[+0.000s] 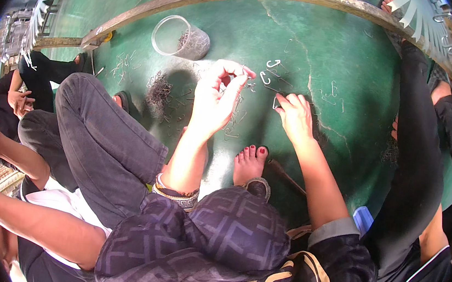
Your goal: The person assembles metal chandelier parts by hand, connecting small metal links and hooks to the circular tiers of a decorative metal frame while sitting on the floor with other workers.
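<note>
Someone's left hand and right hand work low over a green floor scattered with wire hooks.
From where I stand, the right hand pinches a small bent wire piece between thumb and fingers, close to the floor. The left hand is raised, thumb and forefinger curled to a narrow ring; I can't tell from here whether anything sits between the tips. A pale hook lies between the two hands, just beyond the bent piece. Left of the left hand sits a tangled heap of dark wire, loose pieces around it, and beyond that a clear bucket holds more. A bare foot rests between the forearms.
</note>
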Action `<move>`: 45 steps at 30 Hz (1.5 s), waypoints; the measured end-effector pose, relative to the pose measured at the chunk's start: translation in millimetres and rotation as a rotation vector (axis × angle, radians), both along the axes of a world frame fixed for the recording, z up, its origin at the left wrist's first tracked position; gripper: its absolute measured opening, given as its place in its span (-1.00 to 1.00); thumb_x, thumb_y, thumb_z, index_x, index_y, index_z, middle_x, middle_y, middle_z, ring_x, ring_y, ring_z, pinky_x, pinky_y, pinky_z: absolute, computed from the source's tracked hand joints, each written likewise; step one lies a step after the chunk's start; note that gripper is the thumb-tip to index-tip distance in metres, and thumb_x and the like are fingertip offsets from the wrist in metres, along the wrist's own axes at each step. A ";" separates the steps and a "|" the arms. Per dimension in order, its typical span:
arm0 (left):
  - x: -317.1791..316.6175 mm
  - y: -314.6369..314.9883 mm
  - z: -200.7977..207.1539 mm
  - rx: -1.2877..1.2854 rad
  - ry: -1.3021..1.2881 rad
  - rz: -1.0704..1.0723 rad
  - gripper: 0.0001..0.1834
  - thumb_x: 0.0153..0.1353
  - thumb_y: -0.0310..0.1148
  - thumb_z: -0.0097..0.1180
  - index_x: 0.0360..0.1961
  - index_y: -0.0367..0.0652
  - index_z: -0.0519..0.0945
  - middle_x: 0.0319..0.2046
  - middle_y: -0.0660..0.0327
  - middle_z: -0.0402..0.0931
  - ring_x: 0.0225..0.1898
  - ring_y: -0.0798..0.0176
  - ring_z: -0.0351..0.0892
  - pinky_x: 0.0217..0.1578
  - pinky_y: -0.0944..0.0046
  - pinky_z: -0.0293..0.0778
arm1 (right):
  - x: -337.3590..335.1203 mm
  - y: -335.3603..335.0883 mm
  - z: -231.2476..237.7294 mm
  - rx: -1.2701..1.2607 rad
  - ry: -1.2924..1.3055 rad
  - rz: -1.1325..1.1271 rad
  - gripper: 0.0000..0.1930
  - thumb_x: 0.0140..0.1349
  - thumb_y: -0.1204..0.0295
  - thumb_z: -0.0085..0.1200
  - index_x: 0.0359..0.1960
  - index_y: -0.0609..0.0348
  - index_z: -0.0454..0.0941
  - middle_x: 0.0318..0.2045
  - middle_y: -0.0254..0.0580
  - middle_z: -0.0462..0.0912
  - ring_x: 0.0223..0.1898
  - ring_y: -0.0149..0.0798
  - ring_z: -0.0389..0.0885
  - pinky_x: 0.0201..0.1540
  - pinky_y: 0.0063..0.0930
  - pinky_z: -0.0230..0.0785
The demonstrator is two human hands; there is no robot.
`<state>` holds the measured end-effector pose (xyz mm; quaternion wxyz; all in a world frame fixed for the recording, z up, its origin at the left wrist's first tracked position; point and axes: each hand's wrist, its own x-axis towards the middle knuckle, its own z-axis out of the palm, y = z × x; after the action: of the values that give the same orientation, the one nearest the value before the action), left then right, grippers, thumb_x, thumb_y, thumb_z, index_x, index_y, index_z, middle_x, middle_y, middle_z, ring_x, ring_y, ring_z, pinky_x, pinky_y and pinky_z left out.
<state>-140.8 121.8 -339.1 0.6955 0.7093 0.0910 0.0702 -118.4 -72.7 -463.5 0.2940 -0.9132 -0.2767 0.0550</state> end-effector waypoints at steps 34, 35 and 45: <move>-4.8 4.1 -9.7 0.069 0.032 0.023 -0.95 0.23 -0.57 0.02 -0.29 -0.23 0.45 -0.26 0.14 0.55 -0.16 0.31 0.51 -0.06 0.29 0.40 | -3.1 3.2 -5.0 -0.173 -0.229 0.114 -0.70 -0.07 0.57 0.08 -0.21 0.21 0.53 -0.34 -0.19 0.48 -0.23 -0.17 0.48 -0.16 -0.35 0.42; -4.9 3.5 -11.0 0.069 0.025 0.014 -0.95 0.22 -0.55 0.03 -0.29 -0.21 0.46 -0.27 0.19 0.55 -0.25 0.40 0.44 -0.15 0.36 0.36 | -0.2 3.0 -1.8 -0.022 -0.129 0.041 -0.71 -0.07 0.60 0.07 -0.23 0.21 0.55 -0.36 -0.18 0.49 -0.27 -0.17 0.50 -0.20 -0.37 0.43; -3.9 -20.1 -21.7 0.419 0.003 -0.252 -0.94 0.17 -0.51 0.06 -0.32 -0.21 0.48 -0.37 0.19 0.53 -0.38 0.27 0.50 -0.35 0.31 0.40 | 59.4 -5.4 95.2 0.405 0.545 0.032 -0.76 0.07 0.62 0.04 -0.23 0.13 0.65 -0.43 -0.18 0.54 -0.44 -0.31 0.53 -0.33 -0.48 0.38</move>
<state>-144.7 101.7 -360.8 0.5363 0.8439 -0.0136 -0.0008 -59.0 -78.1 -368.2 0.5316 -0.7837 -0.2073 0.2456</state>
